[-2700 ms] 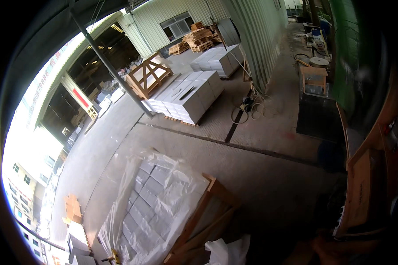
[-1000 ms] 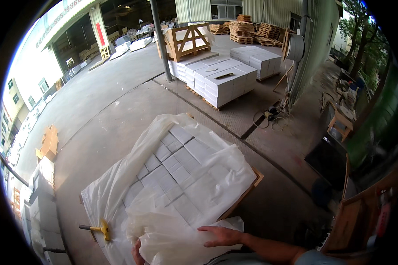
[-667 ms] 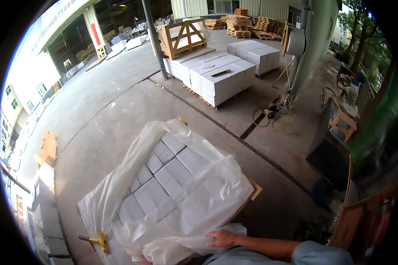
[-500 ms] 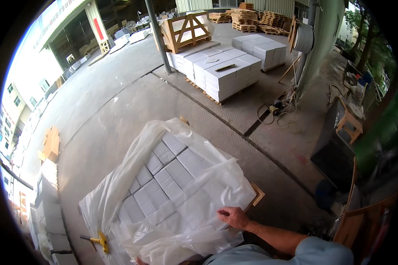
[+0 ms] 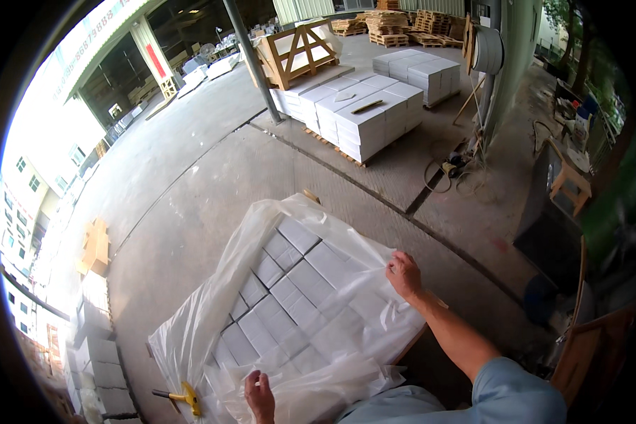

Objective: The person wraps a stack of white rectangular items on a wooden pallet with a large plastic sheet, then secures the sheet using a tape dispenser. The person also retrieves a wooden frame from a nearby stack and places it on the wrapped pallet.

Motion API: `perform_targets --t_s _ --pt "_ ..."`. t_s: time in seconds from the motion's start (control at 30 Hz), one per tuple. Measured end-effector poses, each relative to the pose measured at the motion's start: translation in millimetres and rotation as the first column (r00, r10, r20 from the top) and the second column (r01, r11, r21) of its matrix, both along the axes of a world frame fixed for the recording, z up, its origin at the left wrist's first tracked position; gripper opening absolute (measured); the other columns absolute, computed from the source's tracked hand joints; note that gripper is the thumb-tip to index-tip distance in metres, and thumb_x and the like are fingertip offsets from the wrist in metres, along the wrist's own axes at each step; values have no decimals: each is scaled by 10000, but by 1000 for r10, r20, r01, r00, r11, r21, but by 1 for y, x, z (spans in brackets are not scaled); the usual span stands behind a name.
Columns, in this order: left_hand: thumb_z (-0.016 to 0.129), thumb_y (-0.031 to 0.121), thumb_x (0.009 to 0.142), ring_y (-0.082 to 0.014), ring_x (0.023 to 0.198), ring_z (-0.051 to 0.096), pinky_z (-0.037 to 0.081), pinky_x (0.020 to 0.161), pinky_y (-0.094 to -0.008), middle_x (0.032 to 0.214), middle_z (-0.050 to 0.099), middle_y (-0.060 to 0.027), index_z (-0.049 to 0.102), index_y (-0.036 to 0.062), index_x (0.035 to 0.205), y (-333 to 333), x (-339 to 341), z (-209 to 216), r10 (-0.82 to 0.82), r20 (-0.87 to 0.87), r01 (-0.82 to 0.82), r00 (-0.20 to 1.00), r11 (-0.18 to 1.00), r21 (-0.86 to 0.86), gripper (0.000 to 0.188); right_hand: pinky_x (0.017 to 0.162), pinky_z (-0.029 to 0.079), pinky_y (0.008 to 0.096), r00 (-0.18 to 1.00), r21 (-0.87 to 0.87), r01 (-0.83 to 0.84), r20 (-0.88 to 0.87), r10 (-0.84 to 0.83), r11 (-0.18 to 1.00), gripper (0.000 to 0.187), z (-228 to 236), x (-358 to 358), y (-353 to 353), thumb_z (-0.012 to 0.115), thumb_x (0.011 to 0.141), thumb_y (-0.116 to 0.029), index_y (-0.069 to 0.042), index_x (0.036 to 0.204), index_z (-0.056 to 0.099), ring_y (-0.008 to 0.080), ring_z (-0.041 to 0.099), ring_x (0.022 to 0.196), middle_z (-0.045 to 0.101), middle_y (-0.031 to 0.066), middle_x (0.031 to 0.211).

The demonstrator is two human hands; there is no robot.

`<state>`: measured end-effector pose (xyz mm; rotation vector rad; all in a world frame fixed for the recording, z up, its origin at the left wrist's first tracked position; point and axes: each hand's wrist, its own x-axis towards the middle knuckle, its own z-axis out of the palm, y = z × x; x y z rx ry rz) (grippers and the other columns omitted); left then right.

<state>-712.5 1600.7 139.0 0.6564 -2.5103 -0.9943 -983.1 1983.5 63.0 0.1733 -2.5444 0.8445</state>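
A sheet of clear plastic film (image 5: 222, 283) is draped over a low stack of white cartons (image 5: 290, 286), leaving the middle of their tops bare. At the film's right edge, my right hand (image 5: 404, 275) has its fingers closed on the plastic. My left hand (image 5: 259, 396) is over the bunched film along the near side, its thumb and fingers apart and nothing visible between them. By the stack's near left corner lies a yellow hammer-like tool (image 5: 189, 399) with a dark handle.
A pallet of white cartons (image 5: 378, 124) stands ahead, next to a metal post (image 5: 254, 63) and a wooden crate (image 5: 300, 56). Wooden pallets (image 5: 389, 28) are piled farther back. Grey blocks (image 5: 99, 360) line the left side. Cables and a small machine (image 5: 456, 168) lie at right.
My right hand has moved forward and right, to the film's right edge. My left hand has risen into view at the near side. The view has shifted slightly.
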Motion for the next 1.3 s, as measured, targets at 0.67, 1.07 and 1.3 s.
perform_targets --t_s 0.67,1.07,1.3 --pt "671 202 715 -328 1107 492 455 844 -463 1396 346 -142 422 64 1287 144 -118 -75 -783 336 851 523 504 -151 639 775 490 294 836 -609 -44 412 363 792 310 19 6 -31 618 850 -277 2 987 615 168 629 857 660 89 913" --pt "588 126 731 -268 964 500 406 764 -411 1101 521 -100 589 53 946 133 -140 -94 -695 270 723 667 515 -460 226 928 395 296 171 -806 -32 578 798 591 536 -23 -16 -116 554 888 -446 -3 1190 552 153 537 1023 602 87 1131" --pt "617 29 705 -227 856 566 414 804 -378 799 582 -47 553 73 844 137 -134 -9 -812 -167 736 560 580 -350 159 1004 350 296 82 -870 318 420 904 376 762 -41 -21 -94 444 886 -592 20 1338 402 180 500 1136 547 113 1226"
